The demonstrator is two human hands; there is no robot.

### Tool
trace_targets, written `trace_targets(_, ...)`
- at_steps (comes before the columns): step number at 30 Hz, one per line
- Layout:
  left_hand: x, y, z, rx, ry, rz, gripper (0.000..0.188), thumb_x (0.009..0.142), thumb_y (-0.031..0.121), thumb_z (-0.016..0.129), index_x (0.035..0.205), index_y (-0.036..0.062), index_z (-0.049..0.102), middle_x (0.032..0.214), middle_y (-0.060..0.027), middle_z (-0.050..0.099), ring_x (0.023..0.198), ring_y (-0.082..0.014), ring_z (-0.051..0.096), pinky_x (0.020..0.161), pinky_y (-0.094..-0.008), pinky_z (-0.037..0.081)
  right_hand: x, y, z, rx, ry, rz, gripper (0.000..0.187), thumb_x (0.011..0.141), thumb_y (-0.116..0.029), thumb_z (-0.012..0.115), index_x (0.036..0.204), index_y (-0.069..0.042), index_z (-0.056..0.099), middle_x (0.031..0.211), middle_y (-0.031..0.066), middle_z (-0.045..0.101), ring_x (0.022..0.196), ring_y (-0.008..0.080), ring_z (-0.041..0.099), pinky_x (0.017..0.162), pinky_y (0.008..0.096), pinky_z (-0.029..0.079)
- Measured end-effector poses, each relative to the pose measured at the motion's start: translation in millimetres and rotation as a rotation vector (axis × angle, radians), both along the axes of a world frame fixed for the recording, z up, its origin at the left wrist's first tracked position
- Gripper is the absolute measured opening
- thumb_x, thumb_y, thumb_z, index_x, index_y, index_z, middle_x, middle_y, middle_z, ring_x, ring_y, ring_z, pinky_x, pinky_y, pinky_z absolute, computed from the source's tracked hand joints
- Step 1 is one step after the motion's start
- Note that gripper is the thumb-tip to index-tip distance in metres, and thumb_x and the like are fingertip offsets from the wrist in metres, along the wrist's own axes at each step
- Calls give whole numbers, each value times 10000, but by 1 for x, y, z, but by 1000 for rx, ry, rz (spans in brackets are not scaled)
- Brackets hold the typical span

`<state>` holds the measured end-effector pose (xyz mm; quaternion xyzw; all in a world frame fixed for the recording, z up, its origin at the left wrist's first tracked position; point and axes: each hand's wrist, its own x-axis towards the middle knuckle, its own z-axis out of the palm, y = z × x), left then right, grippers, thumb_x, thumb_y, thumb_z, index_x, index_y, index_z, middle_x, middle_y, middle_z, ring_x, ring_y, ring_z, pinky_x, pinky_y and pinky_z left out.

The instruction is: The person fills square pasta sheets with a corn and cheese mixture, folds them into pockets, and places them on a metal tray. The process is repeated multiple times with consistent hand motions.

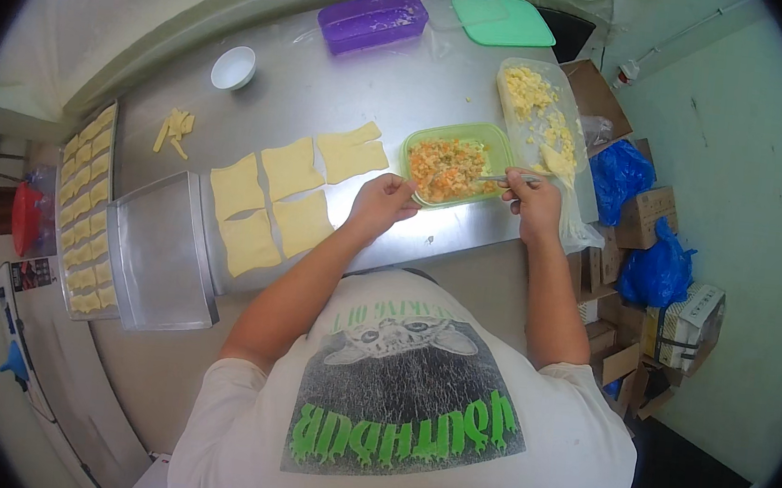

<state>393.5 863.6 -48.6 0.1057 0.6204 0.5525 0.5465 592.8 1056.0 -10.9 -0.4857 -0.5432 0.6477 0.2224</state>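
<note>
A light green container (459, 205) holds a chopped orange and pale filling (450, 167). My left hand (383, 208) is closed at its near left corner, fingertips pinching the rim. From the right side, my right hand (534, 204) grips a thin metal utensil (493, 178), a spoon or fork, whose head is down in the filling. To the left of my left hand lie several flat yellow dough pieces (292, 168) in two rows. The far right dough piece (353, 152) has a split and an uneven edge.
At the right stands a clear tub (562, 129) of chopped yellow bits. A purple container (372, 22), a green lid (504, 21) and a white bowl (234, 68) sit farther back. Dough strips (174, 131), a metal tray (164, 255) and a filled tray (88, 215) are left; boxes (648, 217) right.
</note>
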Motion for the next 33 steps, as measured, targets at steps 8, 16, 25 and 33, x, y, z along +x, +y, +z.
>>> trace_targets(8,-14,-41,23,-97,144,-74,330,1021,257,585,1139,-50,607,1037,-138,683,820,-183,705,712,-288,600,5,10,-6,1,20,-72,259,937,-190,730,1098,10,698,876,69,724,650,86,606,500,211,402)
trace_targets(16,-37,-171,19,-156,612,14,222,962,216,645,1010,4,689,798,-108,714,752,-162,694,670,-324,554,-13,1,5,-14,25,-91,281,935,-211,742,1107,8,701,876,72,737,645,84,602,520,213,407)
trace_targets(25,-79,-294,16,-353,1296,263,163,885,140,685,1040,92,690,1033,-96,682,959,-312,623,859,-431,500,-91,-88,35,-33,92,92,266,931,-233,750,1038,7,704,843,60,725,635,63,583,509,204,388)
trace_targets(33,-91,-322,3,-400,1479,-54,318,846,192,720,1155,118,700,1216,-23,680,1278,-275,510,1065,-528,290,-188,-220,0,-214,72,380,276,931,-237,738,1054,8,713,863,81,730,649,87,583,532,230,414)
